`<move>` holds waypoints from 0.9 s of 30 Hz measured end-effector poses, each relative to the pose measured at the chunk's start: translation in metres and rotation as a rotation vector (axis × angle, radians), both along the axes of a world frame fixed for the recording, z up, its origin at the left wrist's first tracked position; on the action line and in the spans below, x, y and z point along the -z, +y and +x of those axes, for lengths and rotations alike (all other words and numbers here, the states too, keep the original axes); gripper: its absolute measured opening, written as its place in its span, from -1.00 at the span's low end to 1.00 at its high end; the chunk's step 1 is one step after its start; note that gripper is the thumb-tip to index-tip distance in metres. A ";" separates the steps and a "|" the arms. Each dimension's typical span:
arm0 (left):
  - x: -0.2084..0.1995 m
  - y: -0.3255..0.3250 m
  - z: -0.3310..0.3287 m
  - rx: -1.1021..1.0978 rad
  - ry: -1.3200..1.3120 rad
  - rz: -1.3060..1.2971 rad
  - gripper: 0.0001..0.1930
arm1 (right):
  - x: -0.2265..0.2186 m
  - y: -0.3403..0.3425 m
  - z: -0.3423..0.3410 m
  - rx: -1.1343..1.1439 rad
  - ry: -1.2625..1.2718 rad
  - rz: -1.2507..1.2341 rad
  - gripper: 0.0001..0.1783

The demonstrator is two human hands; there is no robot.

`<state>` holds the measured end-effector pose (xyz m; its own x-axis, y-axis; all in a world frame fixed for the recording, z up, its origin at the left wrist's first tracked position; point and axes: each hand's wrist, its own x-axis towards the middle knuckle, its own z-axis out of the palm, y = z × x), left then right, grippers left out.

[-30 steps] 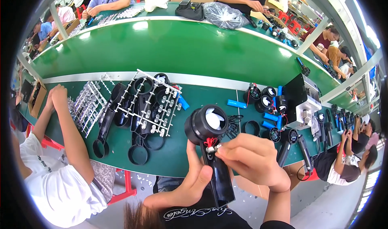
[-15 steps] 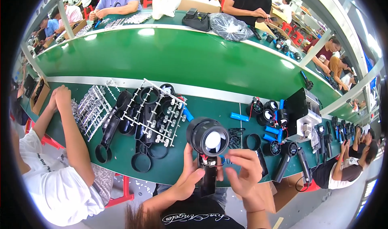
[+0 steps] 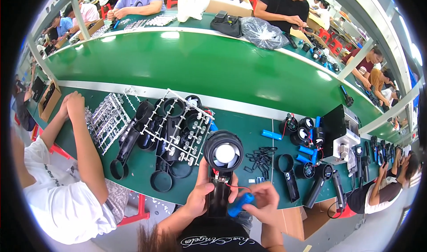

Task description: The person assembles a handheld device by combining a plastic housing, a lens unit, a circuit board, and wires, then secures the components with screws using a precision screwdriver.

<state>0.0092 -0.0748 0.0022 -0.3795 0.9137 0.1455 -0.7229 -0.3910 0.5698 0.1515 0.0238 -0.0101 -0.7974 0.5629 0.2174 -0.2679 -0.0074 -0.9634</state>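
In front of my chest is a black handheld fan [image 3: 219, 196], its round head with a white hub facing up and its handle toward me. My left hand [image 3: 199, 200] is closed around the handle, fingertips showing on its right side. The handle is open at the top, where a small circuit board and red wire show. Between the thumb and fingers of my right hand [image 3: 266, 202] is a blue cylindrical battery [image 3: 241, 205], tilted beside the handle. A red wire runs from the handle toward the battery.
Clear plastic parts on frames [image 3: 180, 127] lie over black fan shells on the left. Small black pieces [image 3: 260, 158], an empty fan shell [image 3: 287, 174], fan heads and batteries [image 3: 271, 135] lie right, near a black-and-silver machine [image 3: 340, 136]. A co-worker's arms [image 3: 84, 141] rest at left.
The blue battery now shows in my right hand, which has moved down beside the handle. The fan's head has tipped to face more upward, and the view has shifted slightly.
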 end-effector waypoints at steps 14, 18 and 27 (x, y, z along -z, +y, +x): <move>0.011 0.005 0.007 -0.156 0.229 -0.168 -0.27 | -0.064 -0.030 -0.036 0.292 -0.307 0.730 -0.54; 0.017 0.012 0.012 -0.185 -0.068 -0.150 -0.31 | -0.048 -0.034 -0.037 0.337 -0.374 0.829 -0.49; 0.016 0.030 0.023 -0.245 -0.034 -0.101 -0.28 | -0.058 -0.013 -0.029 0.222 -0.607 0.721 -0.37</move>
<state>0.0325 -0.0446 -0.0141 -0.5944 0.8031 0.0418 -0.6330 -0.4994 0.5915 0.1226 0.0108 0.0479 -0.7792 0.6071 0.1555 0.3528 0.6301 -0.6918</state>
